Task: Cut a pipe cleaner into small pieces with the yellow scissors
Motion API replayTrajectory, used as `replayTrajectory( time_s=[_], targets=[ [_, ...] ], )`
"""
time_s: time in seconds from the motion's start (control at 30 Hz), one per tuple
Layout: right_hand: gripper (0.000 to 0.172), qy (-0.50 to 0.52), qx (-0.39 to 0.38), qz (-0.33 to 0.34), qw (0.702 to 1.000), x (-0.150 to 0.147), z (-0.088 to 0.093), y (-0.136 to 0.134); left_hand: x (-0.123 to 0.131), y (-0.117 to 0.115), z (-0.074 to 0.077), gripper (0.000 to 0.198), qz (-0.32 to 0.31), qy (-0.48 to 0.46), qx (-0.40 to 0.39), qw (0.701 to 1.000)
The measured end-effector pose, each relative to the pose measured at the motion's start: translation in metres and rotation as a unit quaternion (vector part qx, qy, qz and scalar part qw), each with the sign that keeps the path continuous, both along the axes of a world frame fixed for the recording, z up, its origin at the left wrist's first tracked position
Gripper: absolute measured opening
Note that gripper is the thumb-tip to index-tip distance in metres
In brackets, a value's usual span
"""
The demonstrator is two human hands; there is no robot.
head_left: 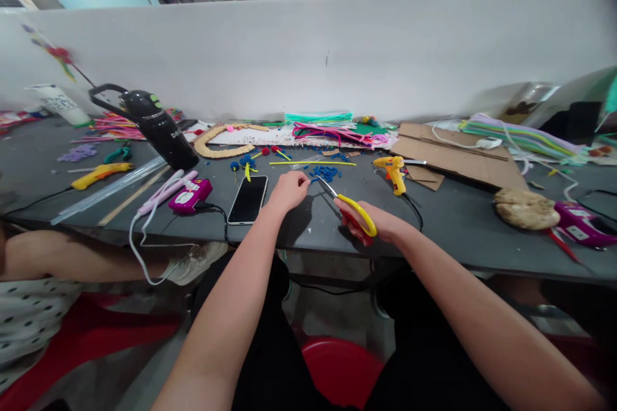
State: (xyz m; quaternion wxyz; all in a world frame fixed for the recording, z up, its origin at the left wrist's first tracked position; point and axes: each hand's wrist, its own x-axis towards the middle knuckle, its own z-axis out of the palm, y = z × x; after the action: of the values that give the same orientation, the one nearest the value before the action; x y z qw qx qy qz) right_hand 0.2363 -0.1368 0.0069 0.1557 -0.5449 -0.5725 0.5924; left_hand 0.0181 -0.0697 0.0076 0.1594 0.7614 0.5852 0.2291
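Head view: I judge snipping is in hand. My left hand [290, 189] has its fingertips pinched, any catch unclear; my right hand [378, 221] curls round scissors [357, 207] aimed toward ten o'clock. Blue bits [328, 173] lie at the left hand's two o'clock. Next cut likely needs steady blades.

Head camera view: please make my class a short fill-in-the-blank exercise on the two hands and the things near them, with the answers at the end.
1. The person's bare right hand holds a pair of yellow-and-red-handled ____.
2. The loose pile of small pieces near the pointed metal blades is coloured ____.
3. The flat, rectangular, dark-screened phone lies to the ____ of the person's bare left hand.

Missing words: scissors; blue; left.
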Motion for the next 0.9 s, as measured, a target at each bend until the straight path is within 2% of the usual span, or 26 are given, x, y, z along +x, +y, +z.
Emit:
replayTrajectory(
  time_s=[0.6,0.9],
  targets=[
    [0.061,-0.013,0.011,0.004,1.000,-0.0011,0.0012,-0.0013,0.0002,-0.0010,0.0018,0.025,0.001,0.018,-0.003,1.000],
    [0.059,-0.032,0.011,-0.005,0.999,-0.0041,-0.0016,0.0020,-0.0023,-0.0037,0.0010,0.024,0.009,0.034,-0.035,0.999]
  ],
)
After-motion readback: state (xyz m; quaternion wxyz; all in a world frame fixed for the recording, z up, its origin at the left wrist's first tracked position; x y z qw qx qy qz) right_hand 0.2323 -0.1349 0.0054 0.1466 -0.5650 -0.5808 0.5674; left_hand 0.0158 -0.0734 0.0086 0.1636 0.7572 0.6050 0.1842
